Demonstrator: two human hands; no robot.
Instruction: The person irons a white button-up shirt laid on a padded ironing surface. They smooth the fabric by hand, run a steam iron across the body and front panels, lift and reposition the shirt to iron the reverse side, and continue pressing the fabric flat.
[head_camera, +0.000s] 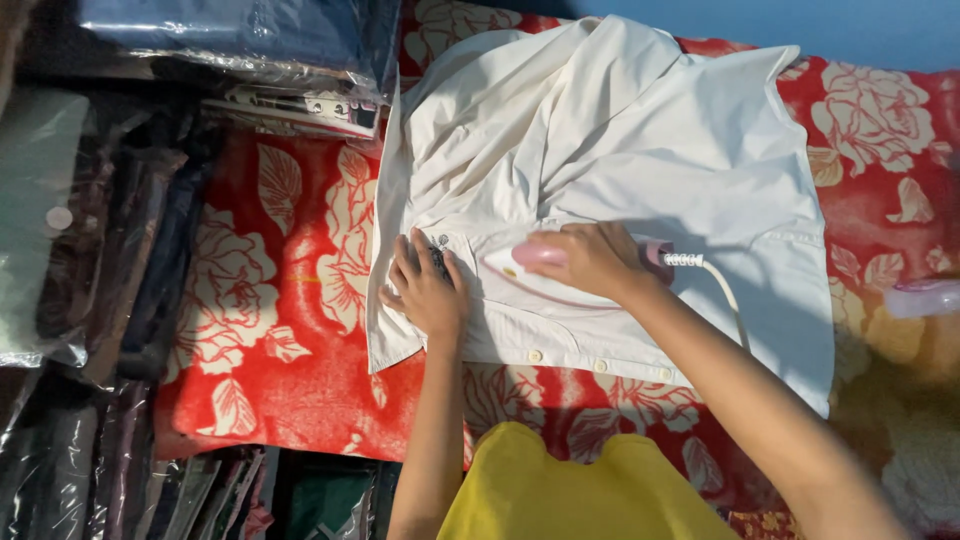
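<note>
A white shirt (620, 150) lies spread on a red blanket with cream flowers (290, 300), and it covers most of the middle of the blanket. The upper part of the shirt is wrinkled in big folds, the lower part is flatter, and a row of small white buttons runs along the lower edge, close to the person. The right hand (590, 258) is on top of a pink and white iron (530, 270), with the fingers curled together around its handle; the iron stands on the lower part of the shirt. A white cord (722, 285) goes out from the back of the iron and falls over the cloth to the right. The left hand (428, 290) lies flat on the shirt just beside the tip of the iron, the fingers a little spread and pressing the cloth near a small dark mark. On the left side and at the top there are stacks of folded clothes in clear plastic bags (90, 230). At the bottom a yellow garment (560, 490) of the person is seen.
</note>
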